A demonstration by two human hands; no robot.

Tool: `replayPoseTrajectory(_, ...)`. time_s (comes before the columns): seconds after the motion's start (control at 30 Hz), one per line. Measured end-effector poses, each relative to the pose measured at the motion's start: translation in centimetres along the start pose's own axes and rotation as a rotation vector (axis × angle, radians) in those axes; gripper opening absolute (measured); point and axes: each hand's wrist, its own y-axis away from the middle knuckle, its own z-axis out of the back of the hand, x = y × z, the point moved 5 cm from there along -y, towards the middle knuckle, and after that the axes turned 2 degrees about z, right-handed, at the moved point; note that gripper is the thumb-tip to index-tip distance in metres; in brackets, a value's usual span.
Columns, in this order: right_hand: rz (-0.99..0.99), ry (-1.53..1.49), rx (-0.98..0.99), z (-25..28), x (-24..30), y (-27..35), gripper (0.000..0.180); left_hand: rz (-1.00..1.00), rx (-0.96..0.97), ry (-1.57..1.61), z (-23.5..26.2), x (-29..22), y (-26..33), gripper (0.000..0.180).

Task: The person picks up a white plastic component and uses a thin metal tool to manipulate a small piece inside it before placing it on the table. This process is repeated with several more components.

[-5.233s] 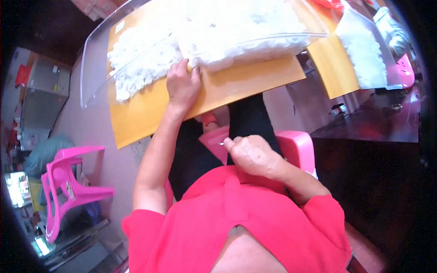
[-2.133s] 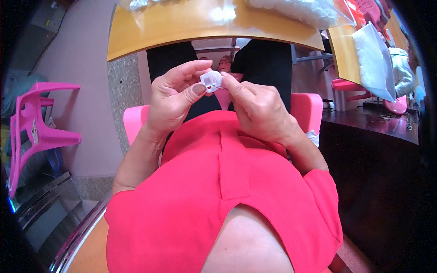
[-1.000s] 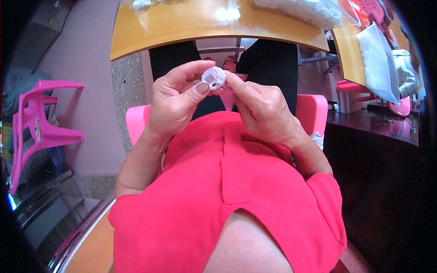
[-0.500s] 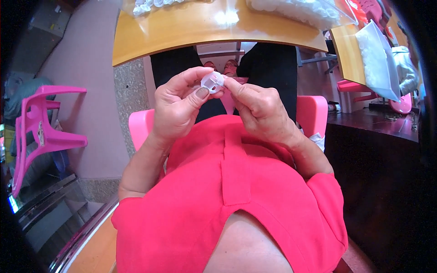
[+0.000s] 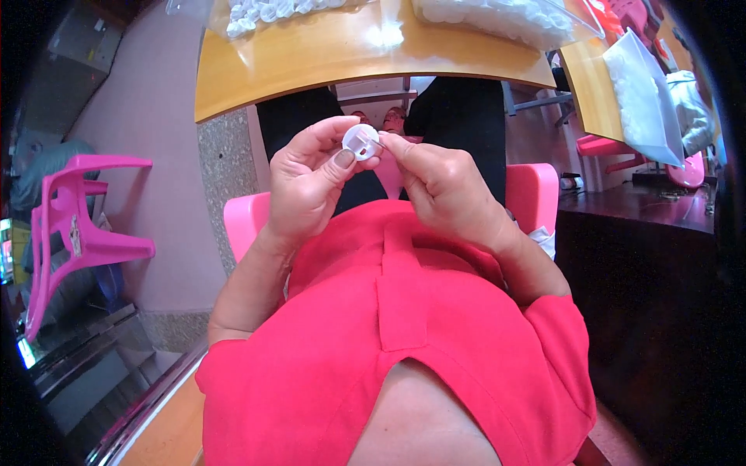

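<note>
In front of my red top, above my lap, my left hand (image 5: 307, 175) is closed on a small round white plastic cap (image 5: 360, 141). Its thumb presses the near left side and its fingers curl round the far side. The cap's open face is turned up, showing a raised inner part and a small dark slot. My right hand (image 5: 443, 175) is closed too, index fingertip touching the cap's right edge. Its other fingers are curled under. Whether a small part sits between those fingertips is hidden.
Ahead is a yellow wooden table (image 5: 326, 66). On it stand a clear tray (image 5: 587, 27) of white pieces and another heap of white plastic pieces (image 5: 268, 12). A white bin (image 5: 660, 132) is at the right. A pink plastic chair (image 5: 93, 241) lies to the left.
The cap has tilted slightly, its round face showing more fully. Both hands keep nearly the same place and hold. The whole view has shifted a little.
</note>
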Motion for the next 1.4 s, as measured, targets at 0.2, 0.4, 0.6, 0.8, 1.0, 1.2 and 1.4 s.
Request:
replayPoseTrajectory(0.2, 0.047, 0.242, -0.020, -0.1, 0.6, 0.2, 0.040, -0.004, -0.031, -0.013, -0.2, -0.1, 0.0, 0.035)
replayPoseTrajectory(0.4, 0.049, 0.307, 0.014, -0.1, 0.7, 0.3, 0.041, 0.003, -0.022, -0.016, -0.2, 0.2, 0.1, 0.035)
replayPoseTrajectory(0.6, 0.045, 0.358, 0.040, -0.3, 0.6, 0.4, 0.040, 0.020, -0.030, -0.028, 0.0, 0.5, 0.1, 0.035)
replayPoseTrajectory(0.8, 0.048, 0.465, 0.098, -0.8, 0.7, 0.6, 0.038, -0.024, -0.015, -0.265, -0.3, 0.4, 0.3, 0.030)
replayPoseTrajectory(1.0, 0.036, 0.473, 0.214, -0.2, 1.0, 0.2, 0.024, -0.096, 0.032, -0.393, -0.6, 0.3, 0.4, 0.026)
replayPoseTrajectory(1.2, 0.007, 0.363, 0.390, 0.3, 0.2, 0.4, 0.023, -0.037, 0.112, -0.429, -0.6, 0.9, 0.6, 0.031)
replayPoseTrajectory(1.4, -0.022, 0.251, 0.408, 0.4, -0.2, 0.5, 0.023, 0.110, 0.153, -0.316, 0.4, 1.9, 0.1, 0.036)
